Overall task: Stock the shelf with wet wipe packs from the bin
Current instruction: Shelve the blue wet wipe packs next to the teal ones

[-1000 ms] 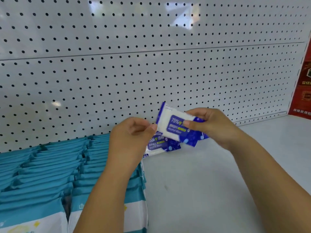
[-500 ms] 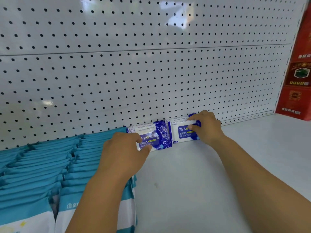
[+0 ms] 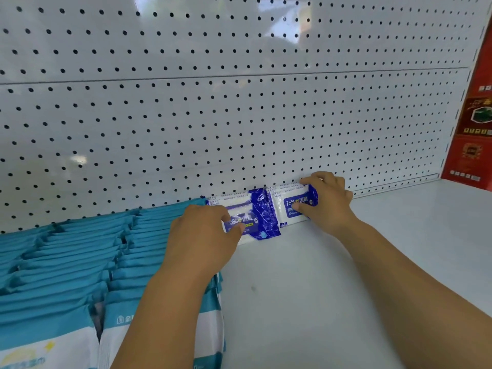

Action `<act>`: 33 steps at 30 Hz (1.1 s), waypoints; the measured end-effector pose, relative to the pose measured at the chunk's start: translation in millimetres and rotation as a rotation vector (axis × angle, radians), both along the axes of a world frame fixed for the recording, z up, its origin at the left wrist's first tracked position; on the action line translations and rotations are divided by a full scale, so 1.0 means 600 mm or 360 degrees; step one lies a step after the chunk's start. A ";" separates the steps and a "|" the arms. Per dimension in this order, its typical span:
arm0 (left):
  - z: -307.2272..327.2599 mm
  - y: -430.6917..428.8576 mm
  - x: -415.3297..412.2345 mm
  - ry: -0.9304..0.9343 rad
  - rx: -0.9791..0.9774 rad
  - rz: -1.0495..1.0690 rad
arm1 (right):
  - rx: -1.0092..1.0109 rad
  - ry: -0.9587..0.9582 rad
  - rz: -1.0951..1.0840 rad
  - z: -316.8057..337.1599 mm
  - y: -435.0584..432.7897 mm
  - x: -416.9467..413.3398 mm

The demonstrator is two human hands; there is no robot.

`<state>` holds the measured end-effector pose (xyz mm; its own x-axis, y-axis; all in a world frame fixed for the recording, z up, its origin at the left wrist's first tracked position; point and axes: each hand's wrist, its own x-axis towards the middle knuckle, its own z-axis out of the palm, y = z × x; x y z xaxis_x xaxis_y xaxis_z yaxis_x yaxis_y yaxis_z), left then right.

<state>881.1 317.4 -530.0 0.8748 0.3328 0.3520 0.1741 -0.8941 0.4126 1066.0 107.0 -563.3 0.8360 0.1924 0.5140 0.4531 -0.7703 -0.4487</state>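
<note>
Where it rose behind the white shelf [image 3: 319, 302], the pegboard back panel [image 3: 239, 115] occupied the whole upper field. Rows of teal packs [image 3: 80, 262] stood closely one behind another on the left part of the shelf, reaching back to the panel. A red carton [image 3: 474, 129] stood at the far right edge. The left hand [image 3: 202, 235] pinched the left wipe pack [image 3: 255, 217], with fingers curled over its top edge and the thumb pressed on its printed front. The right hand [image 3: 330, 201] pinched the right wipe pack [image 3: 290, 206] likewise, with fingers over the top and the thumb on the label. Both blue-and-white packs stood upright on the shelf, side by side and touching, backs against the panel, just beside the rearmost teal packs.
</note>
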 end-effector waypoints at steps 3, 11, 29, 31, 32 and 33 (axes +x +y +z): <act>0.007 0.000 -0.002 -0.0063 -0.0021 -0.0025 | 0.0124 -0.0041 0.0036 0.000 0.000 -0.008; 0.035 -0.020 -0.018 -0.0225 -0.0143 -0.0185 | 0.0335 0.0322 0.0179 0.051 -0.006 -0.075; 0.005 -0.324 -0.162 -0.0187 0.0136 -0.0944 | -0.0576 0.0332 -0.0046 0.085 -0.393 -0.417; -0.012 -0.362 -0.177 -0.0141 0.0181 -0.1036 | -0.0595 0.0396 -0.0122 0.074 -0.438 -0.454; -0.025 -0.382 -0.186 -0.0135 0.0182 -0.1082 | -0.0606 0.0434 -0.0160 0.067 -0.459 -0.471; -0.040 -0.402 -0.194 -0.0140 0.0173 -0.1135 | -0.0615 0.0472 -0.0195 0.058 -0.479 -0.487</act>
